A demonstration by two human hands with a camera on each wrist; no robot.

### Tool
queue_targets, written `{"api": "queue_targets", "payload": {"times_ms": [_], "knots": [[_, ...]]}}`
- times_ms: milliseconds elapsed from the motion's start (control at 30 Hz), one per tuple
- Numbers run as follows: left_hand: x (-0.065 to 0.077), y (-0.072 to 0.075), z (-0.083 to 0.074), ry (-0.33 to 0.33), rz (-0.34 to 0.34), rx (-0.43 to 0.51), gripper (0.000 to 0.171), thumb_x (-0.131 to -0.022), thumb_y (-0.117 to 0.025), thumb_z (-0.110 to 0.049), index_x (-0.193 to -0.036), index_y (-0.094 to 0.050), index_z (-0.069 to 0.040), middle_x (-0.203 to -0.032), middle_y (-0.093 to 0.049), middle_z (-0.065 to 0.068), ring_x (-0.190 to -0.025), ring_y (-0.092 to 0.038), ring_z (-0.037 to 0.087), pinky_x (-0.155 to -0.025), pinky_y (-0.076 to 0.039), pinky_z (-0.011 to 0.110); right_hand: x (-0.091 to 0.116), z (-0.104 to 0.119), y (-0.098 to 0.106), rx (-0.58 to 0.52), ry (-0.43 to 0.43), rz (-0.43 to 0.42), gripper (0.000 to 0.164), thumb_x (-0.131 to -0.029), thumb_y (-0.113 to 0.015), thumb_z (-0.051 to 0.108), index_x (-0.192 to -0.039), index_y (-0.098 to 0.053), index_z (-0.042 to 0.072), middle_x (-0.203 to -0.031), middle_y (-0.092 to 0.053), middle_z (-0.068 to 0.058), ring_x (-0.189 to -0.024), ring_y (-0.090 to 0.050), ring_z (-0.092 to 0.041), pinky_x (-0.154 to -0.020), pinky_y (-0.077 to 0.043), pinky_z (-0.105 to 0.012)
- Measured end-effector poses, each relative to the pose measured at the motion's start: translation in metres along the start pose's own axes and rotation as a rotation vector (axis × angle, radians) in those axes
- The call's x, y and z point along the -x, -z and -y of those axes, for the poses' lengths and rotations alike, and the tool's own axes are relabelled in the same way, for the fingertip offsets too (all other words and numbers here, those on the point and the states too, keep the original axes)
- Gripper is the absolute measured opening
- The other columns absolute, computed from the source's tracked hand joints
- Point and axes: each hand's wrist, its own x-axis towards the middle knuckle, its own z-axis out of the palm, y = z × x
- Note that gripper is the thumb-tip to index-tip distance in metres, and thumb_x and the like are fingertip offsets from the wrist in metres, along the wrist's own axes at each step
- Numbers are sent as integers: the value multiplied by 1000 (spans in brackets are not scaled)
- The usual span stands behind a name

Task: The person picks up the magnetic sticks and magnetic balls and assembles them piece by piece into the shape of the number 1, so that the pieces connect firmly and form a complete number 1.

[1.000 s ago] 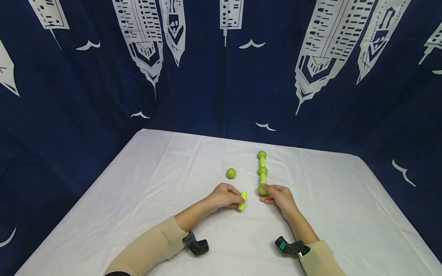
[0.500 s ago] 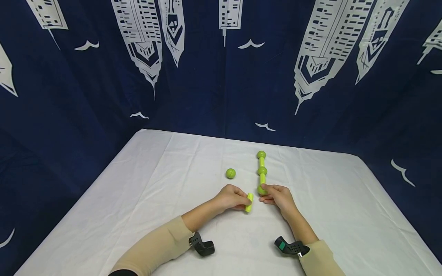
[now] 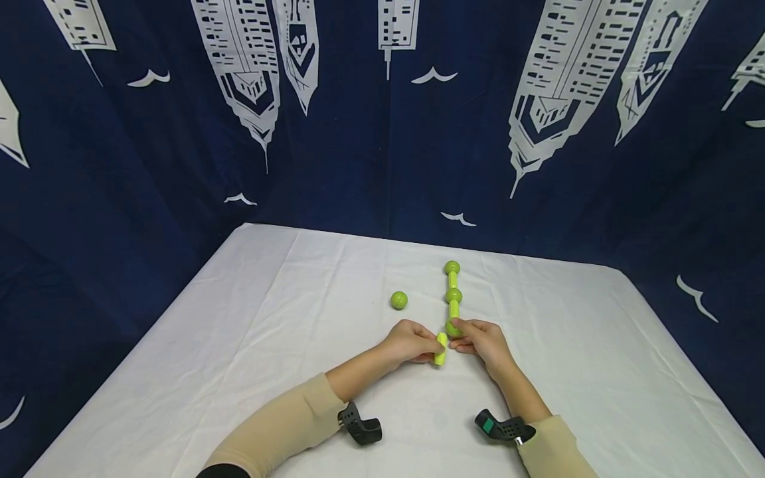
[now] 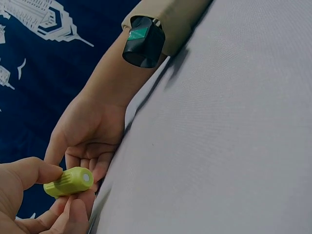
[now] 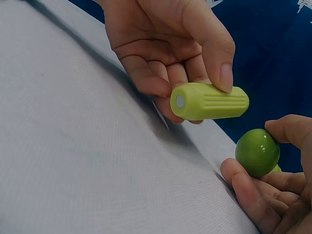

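My left hand (image 3: 409,344) pinches a short yellow-green ribbed rod (image 5: 219,103) between thumb and fingers; a pale grey disc shows in its end. Close by on the right, my right hand (image 3: 485,344) pinches the nearest green ball (image 5: 257,152) of a chain. That chain runs away from me: the held ball, a rod (image 3: 454,309), a middle ball (image 3: 453,295), another rod and a far ball (image 3: 452,267). In the right wrist view the left hand's rod is near the held ball, with a small gap between them.
A loose green ball (image 3: 399,300) lies on the white tablecloth (image 3: 299,299), left of the chain. Behind the table hangs a dark blue curtain (image 3: 346,172) with white building prints. Each forearm wears a black wrist camera (image 3: 360,425).
My left hand has moved to the right with the rod, closer to the ball in my right hand. The right hand and the chain have stayed in place.
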Motion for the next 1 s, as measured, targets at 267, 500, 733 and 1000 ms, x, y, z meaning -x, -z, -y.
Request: {"api": "queue_targets", "payload": {"times_ms": [267,500,733,1000], "knots": [[-3,-9,0,3,-9,9,11,-74,-78,-2,-81,-71,3,-71,-66,3,-59,-63,9,-59,-55,23,1,1,0,12,1,-13,43,-94,-63,23,-111,-61,-16,-72,-69,-5,-64,-66,-10,-61,-55,-20],[-4,-12,0,13,11,-27,11,-77,-78,-5,-83,-72,2,-72,-67,3,-61,-65,9,-60,-55,21,2,2,0,10,-6,-14,45,-94,-65,25,-114,-61,-15,-73,-67,-2,-64,-64,-9,-60,-55,-21],[-6,-16,1,23,22,2,11,-78,-78,-3,-84,-72,3,-71,-68,5,-60,-65,9,-59,-55,21,3,3,0,6,-14,-19,43,-94,-65,25,-112,-62,-15,-74,-66,-1,-64,-63,-8,-60,-55,-21],[-7,-20,0,34,18,-11,9,-79,-78,-4,-83,-72,2,-69,-68,3,-57,-63,7,-58,-54,20,3,3,0,18,0,-20,45,-94,-65,26,-112,-61,-16,-75,-66,-2,-66,-63,-9,-61,-55,-21]]}}
